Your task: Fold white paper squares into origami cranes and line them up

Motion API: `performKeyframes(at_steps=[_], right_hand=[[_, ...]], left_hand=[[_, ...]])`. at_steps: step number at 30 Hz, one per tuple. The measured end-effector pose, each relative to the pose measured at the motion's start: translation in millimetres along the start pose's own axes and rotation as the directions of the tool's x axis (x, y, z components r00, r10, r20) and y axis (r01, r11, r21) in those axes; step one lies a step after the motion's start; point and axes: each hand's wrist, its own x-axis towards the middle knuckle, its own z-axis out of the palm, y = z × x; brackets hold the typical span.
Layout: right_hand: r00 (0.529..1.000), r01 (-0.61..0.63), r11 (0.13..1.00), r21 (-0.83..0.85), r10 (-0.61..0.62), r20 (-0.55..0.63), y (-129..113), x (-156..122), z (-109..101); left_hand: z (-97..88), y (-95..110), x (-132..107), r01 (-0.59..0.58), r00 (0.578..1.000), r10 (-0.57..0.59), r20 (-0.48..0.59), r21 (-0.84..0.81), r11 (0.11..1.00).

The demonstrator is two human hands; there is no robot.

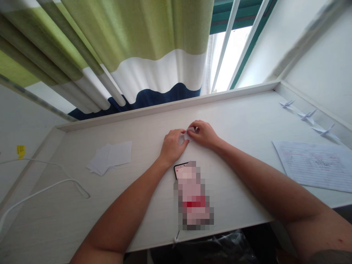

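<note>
A small piece of folded white paper sits on the white desk between my two hands. My left hand rests on the desk with its fingertips against the paper's lower edge. My right hand pinches the paper's upper end from the other side. Much of the paper is hidden by my fingers, so its exact shape is unclear. A phone lies just below my hands with its screen pixelated. A loose stack of small white paper sheets lies to the left of my left hand.
Several small folded paper cranes stand along the desk's right side, near a lined, handwritten sheet. A white cable runs along the left. A raised ledge backs the desk, below a green, white and navy curtain.
</note>
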Motion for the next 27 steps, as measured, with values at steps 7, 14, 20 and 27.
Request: performKeyframes(at_steps=[7,14,20,27], right_hand=[[0.999,-0.036,0.999,-0.034,0.035,-0.042,0.3,2.0,0.4],[0.998,-0.063,0.987,0.148,0.063,0.005,3.2,0.3,-6.4],[0.995,-0.013,0.999,0.045,0.009,0.102,2.6,0.5,-15.4],[0.982,0.06,0.964,-0.258,-0.012,0.186,-13.9,-4.4,-19.5]], left_hand=[[0.5,-0.8,0.3,-0.06,0.998,0.06,0.012,0.025,0.998],[3.1,-3.6,-2.8,-0.141,0.99,0.14,0.02,0.11,0.984],[2.9,-2.4,-3.7,-0.186,0.982,0.179,0.057,0.156,0.97],[1.7,1.3,-4.8,-0.175,0.983,0.161,0.089,0.19,0.966]])
